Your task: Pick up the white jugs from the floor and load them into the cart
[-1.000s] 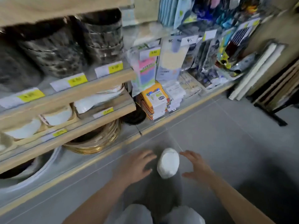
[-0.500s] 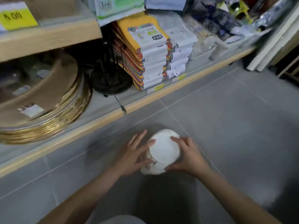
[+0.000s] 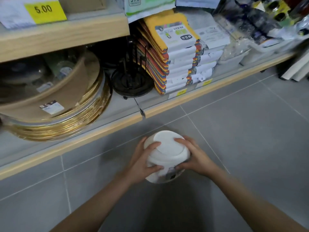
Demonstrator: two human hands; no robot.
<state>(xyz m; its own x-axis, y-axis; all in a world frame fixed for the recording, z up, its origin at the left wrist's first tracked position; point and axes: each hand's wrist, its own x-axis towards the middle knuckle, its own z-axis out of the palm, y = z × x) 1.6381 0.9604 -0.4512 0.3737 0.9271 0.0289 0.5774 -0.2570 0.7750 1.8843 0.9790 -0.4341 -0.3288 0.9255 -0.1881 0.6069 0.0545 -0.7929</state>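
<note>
A white jug [image 3: 167, 148] with a round white lid stands on the grey tiled floor, seen from above. My left hand [image 3: 142, 163] grips its left side, thumb on the lid and fingers curled round the body. On the jug's right side, my right hand [image 3: 194, 156] holds it the same way, fingertips on the lid's edge. A label shows low on the side of the jug facing me. No cart is in view.
A low wooden-edged shelf [image 3: 117, 128] runs just beyond the jug. It holds gold-rimmed round trays [image 3: 63, 118], a black wire stand [image 3: 132, 79] and stacked orange packs [image 3: 173, 52]. Grey floor tiles [image 3: 242, 139] stretch to the right.
Both hands came in from either side of the jug and now grip it. The camera has dropped lower and closer to the floor and shelf.
</note>
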